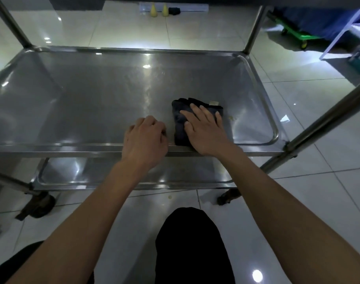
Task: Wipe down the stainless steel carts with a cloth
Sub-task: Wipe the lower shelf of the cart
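A stainless steel cart shelf (pixel 93 95) with a raised rim fills the upper middle of the head view. A dark folded cloth (pixel 180 128) lies on its near right part. My right hand (pixel 205 130) presses flat on the cloth, fingers spread. My left hand (pixel 145 138) rests just left of the cloth at the shelf's near rim, its fingers curled in with nothing visible in them. A small pale smear (pixel 233 118) shows on the steel right of the cloth. A lower shelf (pixel 76 173) is visible beneath.
Upright steel posts (pixel 254 25) stand at the corners, and a slanted bar (pixel 328 124) crosses at right. Castor wheels (pixel 39 203) sit on the glossy tiled floor. Two yellow bottles (pixel 158 10) stand far back. A green dolly (pixel 297 35) is at upper right. My dark-trousered knee (pixel 191 242) is below.
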`<state>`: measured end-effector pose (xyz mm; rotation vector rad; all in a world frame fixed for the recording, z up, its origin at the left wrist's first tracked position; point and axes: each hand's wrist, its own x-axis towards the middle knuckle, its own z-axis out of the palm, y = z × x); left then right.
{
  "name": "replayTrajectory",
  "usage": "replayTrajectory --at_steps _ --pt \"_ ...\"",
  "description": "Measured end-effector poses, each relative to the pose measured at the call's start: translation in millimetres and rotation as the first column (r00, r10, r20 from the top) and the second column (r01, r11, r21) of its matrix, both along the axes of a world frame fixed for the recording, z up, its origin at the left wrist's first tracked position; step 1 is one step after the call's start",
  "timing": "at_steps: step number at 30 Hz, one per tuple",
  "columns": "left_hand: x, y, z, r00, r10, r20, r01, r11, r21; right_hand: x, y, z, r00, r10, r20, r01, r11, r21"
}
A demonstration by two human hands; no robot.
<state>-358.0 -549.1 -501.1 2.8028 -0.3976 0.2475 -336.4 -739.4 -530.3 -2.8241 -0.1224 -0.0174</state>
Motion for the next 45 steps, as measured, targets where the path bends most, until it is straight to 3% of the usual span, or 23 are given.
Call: replayTrajectory --at_steps 6,11,20,26,36,45 --pt "-6 -44 16 0.983 -0.170 -0.065 0.173 0.984 0.035 -19 -55 1 0.989 -0.148 0.016 0.148 0.989 -0.019" --pt "-13 -52 1 0.983 -0.132 -0.124 0.146 0.983 0.110 -29 -121 7 0.936 -0.344 -0.072 0.341 0.938 -0.053" --pt "-4 -10 -5 0.987 -0.160 -0.032 0.160 0.987 -0.011 -29 -119 14 0.919 -0.375 -0.121 0.366 0.926 -0.091" --pt "9 67 -7 0.997 0.071 0.021 -0.071 0.997 -0.026 -17 -76 9 0.950 -0.297 -0.101 0.290 0.954 -0.080" --pt "1 95 -7 1.000 -0.007 -0.013 0.008 1.000 0.014 -17 78 11 0.995 0.058 -0.080 -0.064 0.996 -0.066" --pt "-8 100 -7 0.998 -0.054 -0.017 0.054 0.998 0.029 -36 77 14 0.995 0.071 -0.075 -0.071 0.997 0.003"
